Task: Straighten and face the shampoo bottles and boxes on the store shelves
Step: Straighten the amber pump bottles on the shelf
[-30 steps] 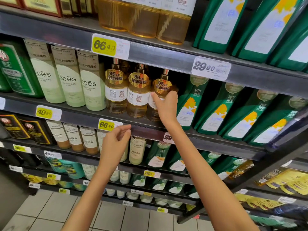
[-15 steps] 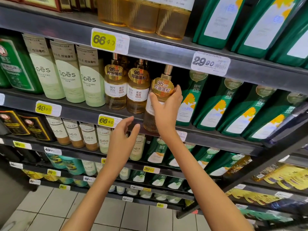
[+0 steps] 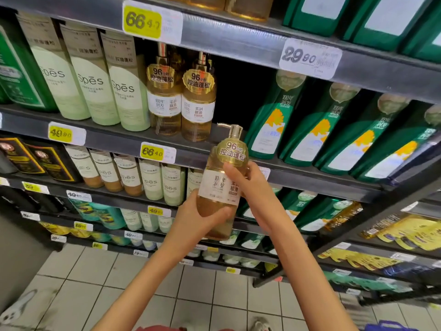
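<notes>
A golden pump shampoo bottle (image 3: 220, 180) with a white label and a gold neck tag is off the shelf, held upright in front of the shelf edge. My left hand (image 3: 195, 218) cups its lower part from the left. My right hand (image 3: 250, 185) grips its right side, thumb across the label. Two matching golden bottles (image 3: 181, 96) stand on the shelf (image 3: 114, 137), and a dark empty gap (image 3: 236, 91) lies to their right.
Pale green Spes bottles (image 3: 95, 77) stand left of the golden ones, tilted green bottles (image 3: 317, 130) to the right. Price tags line the shelf edges (image 3: 310, 58). More bottles fill the lower shelves (image 3: 148, 182). Tiled floor (image 3: 119, 295) lies below.
The third golden bottle has come off the shelf and down toward me, leaving a gap. My left hand rose from the shelf edge and took hold of the bottle's bottom.
</notes>
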